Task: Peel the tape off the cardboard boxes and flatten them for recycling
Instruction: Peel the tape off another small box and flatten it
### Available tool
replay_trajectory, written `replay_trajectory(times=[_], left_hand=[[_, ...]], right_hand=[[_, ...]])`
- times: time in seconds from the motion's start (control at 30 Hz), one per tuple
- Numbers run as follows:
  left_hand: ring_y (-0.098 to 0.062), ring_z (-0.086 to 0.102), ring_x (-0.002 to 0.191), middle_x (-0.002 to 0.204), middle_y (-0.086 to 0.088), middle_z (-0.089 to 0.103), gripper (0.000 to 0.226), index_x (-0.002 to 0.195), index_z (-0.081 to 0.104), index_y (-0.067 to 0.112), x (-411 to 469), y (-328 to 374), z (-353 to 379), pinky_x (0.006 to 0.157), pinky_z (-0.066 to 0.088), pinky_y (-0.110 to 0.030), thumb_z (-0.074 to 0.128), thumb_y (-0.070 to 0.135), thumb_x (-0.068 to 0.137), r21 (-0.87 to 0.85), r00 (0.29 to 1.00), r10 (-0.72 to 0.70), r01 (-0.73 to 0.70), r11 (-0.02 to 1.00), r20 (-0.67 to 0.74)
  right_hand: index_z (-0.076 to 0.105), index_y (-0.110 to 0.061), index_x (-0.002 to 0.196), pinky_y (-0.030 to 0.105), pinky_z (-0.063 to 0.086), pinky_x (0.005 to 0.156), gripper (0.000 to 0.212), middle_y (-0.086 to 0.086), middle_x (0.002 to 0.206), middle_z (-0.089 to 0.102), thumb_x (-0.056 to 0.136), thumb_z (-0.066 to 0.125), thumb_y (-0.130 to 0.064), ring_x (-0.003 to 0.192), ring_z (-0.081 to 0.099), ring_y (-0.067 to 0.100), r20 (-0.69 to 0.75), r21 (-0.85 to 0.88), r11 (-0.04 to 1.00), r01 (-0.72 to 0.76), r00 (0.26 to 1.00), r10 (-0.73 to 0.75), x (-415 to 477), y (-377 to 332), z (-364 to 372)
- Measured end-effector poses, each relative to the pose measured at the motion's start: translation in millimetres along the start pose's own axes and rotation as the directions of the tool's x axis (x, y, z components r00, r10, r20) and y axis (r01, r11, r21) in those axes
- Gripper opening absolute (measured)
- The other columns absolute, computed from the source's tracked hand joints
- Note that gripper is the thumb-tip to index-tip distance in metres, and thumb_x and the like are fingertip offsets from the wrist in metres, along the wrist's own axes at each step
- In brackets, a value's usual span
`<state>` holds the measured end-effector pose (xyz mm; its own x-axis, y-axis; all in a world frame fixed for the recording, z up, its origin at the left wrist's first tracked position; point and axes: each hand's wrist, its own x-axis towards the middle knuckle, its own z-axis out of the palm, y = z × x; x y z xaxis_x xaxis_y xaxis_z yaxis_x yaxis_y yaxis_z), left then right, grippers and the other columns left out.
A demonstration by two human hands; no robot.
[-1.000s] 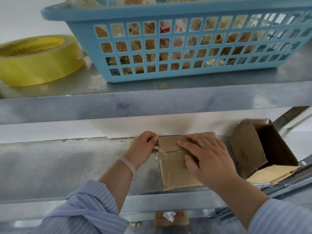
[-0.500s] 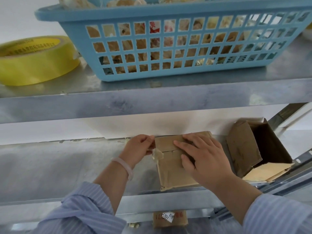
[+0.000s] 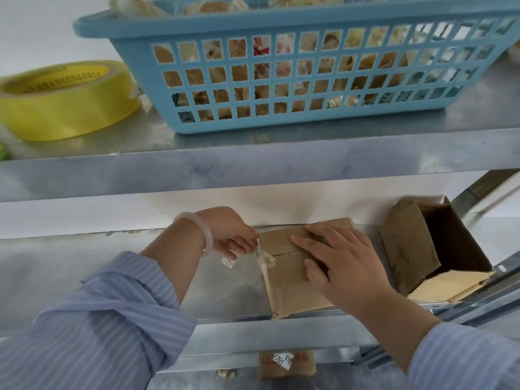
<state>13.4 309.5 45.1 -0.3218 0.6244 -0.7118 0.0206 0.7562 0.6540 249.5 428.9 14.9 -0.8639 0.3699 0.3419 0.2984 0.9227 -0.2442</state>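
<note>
On the middle steel shelf [image 3: 84, 271]: 1 small cardboard box [image 3: 289, 282], near the front edge. Right hand [image 3: 343, 263], fingers straight, pressing it down. Left hand [image 3: 230, 235] pinching a clear tape strip [image 3: 263, 258], part-lifted at the box's left edge. Step: peeling; next, likely a steady pull.

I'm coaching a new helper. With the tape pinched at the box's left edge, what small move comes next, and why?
Probably draw the left hand toward the near corner, peeling the tape strip along the left edge of the small box. The strip looks lifted at its far end but stuck lower down, and the right hand presses the box steady.
</note>
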Motion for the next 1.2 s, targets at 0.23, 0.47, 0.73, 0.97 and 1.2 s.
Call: replay_trajectory(times=[0.23,0.47,0.73,0.97,1.2], left_hand=[[-0.01,0.073,0.073,0.081,0.001,0.076,0.029,0.082,0.077,0.013,6,-5,6,0.069,0.06,-0.033,0.07,0.041,0.085,-0.028,0.988,0.027,-0.031,0.999,-0.151],[-0.005,0.072,0.076,0.082,0.004,0.076,0.024,0.094,0.073,0.011,-2,1,4,0.075,0.06,-0.031,0.07,0.033,0.087,0.108,0.986,0.078,-0.063,0.992,-0.145],[-0.009,0.07,0.085,0.075,0.008,0.075,0.021,0.084,0.072,0.015,-6,15,4,0.082,0.058,-0.033,0.062,0.031,0.092,0.314,0.994,0.021,0.015,0.949,-0.109],[-0.008,0.069,0.083,0.085,0.004,0.072,0.016,0.093,0.07,0.012,-11,10,8,0.082,0.058,-0.031,0.061,0.024,0.093,0.323,0.989,0.074,-0.03,0.946,-0.127],[-0.015,0.071,0.089,0.094,-0.002,0.075,0.024,0.1,0.071,0.011,-11,-24,24,0.087,0.057,-0.036,0.05,0.022,0.1,-0.129,0.954,0.232,-0.258,0.957,-0.191]], right_hand=[[0.067,-0.036,0.121,0.039,0.035,0.108,0.041,-0.007,0.127,0.063,0.088,0.045,-0.043,0.121,0.055,0.017,0.024,-0.015,1.0,0.006,1.0,-0.006,-1,1,0],[0.067,-0.038,0.121,0.035,0.03,0.11,0.039,-0.009,0.128,0.062,0.088,0.045,-0.043,0.122,0.054,0.016,0.043,-0.019,0.999,0.034,0.999,-0.033,-3,3,2],[0.068,-0.037,0.119,0.038,0.035,0.109,0.04,-0.007,0.127,0.063,0.087,0.046,-0.041,0.121,0.055,0.018,0.046,-0.004,0.999,0.043,0.998,-0.042,-2,0,-1],[0.07,-0.034,0.118,0.039,0.037,0.107,0.039,-0.005,0.125,0.065,0.087,0.046,-0.04,0.119,0.057,0.019,0.024,-0.006,0.998,0.054,0.998,-0.054,-1,-1,-4],[0.071,-0.032,0.117,0.037,0.038,0.107,0.038,-0.004,0.124,0.066,0.087,0.048,-0.038,0.118,0.058,0.02,-0.005,-0.002,0.997,0.082,0.997,-0.082,-1,-1,-3]])
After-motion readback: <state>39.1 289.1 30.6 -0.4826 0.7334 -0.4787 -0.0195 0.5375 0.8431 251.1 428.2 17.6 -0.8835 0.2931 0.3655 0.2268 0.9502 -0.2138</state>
